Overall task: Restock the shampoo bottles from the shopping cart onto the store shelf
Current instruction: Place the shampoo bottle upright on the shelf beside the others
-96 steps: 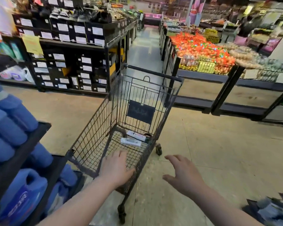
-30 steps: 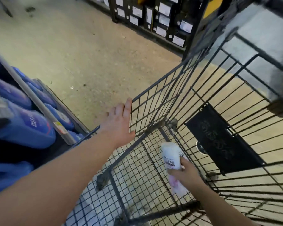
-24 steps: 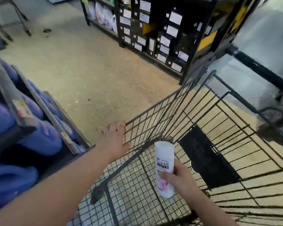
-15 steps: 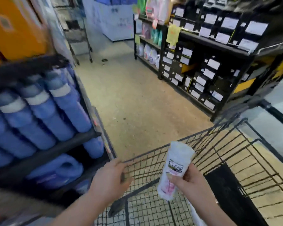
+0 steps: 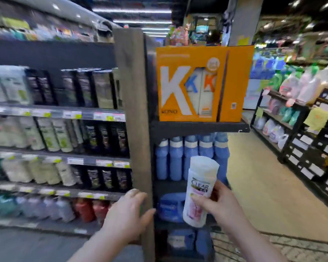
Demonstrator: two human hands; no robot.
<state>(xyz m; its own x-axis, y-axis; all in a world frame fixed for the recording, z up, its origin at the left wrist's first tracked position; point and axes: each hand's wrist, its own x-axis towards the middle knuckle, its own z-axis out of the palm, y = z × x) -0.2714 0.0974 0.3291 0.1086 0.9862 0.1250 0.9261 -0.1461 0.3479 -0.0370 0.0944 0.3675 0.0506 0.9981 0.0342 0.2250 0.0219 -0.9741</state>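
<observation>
Moved: view has swung up from the cart [image 5: 273, 248] to the shelf [image 5: 68, 115]; bottle [image 5: 199, 191] is lifted out of the cart; left hand [image 5: 127, 216] is off the cart rim
Bottle: white with a pink base and a "CLEAR" label, leaning slightly toward 1 o'clock, at 5 o'clock of centre, in front of the rack [image 5: 197, 127]
Right hand [image 5: 218, 203]: fingers and thumb curled round the bottle's lower half
Left hand: holds nothing, fingers relaxed and slightly apart, at 7 o'clock, before the post [image 5: 133, 110]; whether it touches the post, cannot tell
Shelf: rows of blurred bottles from 8 to 10 o'clock
Box [image 5: 189, 84]: orange with a big white K, at 12 o'clock on the rack
Jugs [image 5: 178, 157]: blue row beneath the box, behind the bottle
Cart: strip of wire mesh at 5 o'clock, bottom edge
</observation>
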